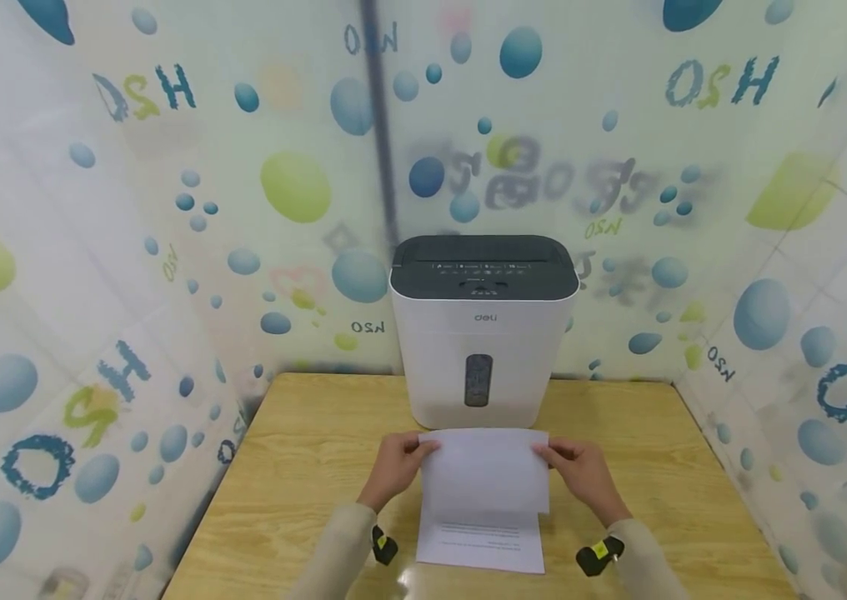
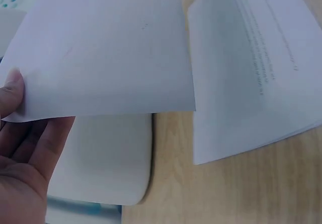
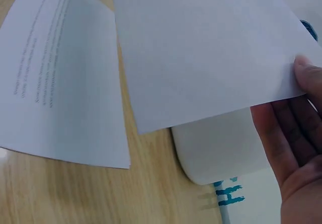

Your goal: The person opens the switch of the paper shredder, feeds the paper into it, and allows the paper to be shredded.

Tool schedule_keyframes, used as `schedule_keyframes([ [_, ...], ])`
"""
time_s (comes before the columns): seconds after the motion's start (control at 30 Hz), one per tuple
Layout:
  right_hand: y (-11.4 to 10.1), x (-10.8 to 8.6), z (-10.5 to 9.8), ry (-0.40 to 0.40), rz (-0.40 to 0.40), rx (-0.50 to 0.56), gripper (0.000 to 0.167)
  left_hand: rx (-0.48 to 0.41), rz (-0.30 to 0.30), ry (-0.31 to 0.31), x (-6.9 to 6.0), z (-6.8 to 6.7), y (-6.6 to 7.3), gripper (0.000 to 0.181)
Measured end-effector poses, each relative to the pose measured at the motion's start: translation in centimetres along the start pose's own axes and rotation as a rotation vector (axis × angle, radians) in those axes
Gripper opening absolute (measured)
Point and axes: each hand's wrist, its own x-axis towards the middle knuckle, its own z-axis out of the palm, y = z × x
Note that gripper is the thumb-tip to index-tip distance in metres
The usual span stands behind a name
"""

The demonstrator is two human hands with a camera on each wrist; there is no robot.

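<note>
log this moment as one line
left hand: pinches sheet, left edge | right hand: pinches sheet, right edge | printed paper: on table, below sheet | shredder: upright on table, beyond hands

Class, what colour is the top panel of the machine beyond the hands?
Dark grey; the top panel shows best in the head view.

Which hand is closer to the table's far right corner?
Right. The right hand grips one edge of the sheet, in front and left of that table corner; the left hand grips the opposite edge, farther left.
</note>
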Motion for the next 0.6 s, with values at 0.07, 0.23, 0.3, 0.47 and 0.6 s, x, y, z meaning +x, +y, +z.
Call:
schedule_keyframes([
  [0.07, -0.4, 0.1, -0.2, -0.001, 0.005, 0.008, 0.021, -0.011, -0.003, 0.011, 0.3, -0.2, 0.3, 0.044],
  [0.23, -1.5, 0.6, -0.8, -0.004, 0.001, 0.01, 0.023, -0.019, 0.019, 0.016, 1.0, -0.9, 1.3, 0.045],
  [0.3, -1.8, 0.8, -0.9, -0.002, 0.002, 0.002, 0.024, -0.016, 0.044, 0.012, 1.3, -1.2, 1.8, 0.046],
  [0.47, -3.0, 1.2, -1.5, 0.011, 0.002, -0.012, 0.03, 0.005, 0.077, 0.009, 2.0, -1.9, 3.0, 0.048],
  [0.6, -3.9, 1.5, -2.0, 0.025, -0.026, 0.018, 0.031, 0.02, 0.09, 0.007, 2.6, -2.5, 4.0, 0.05],
])
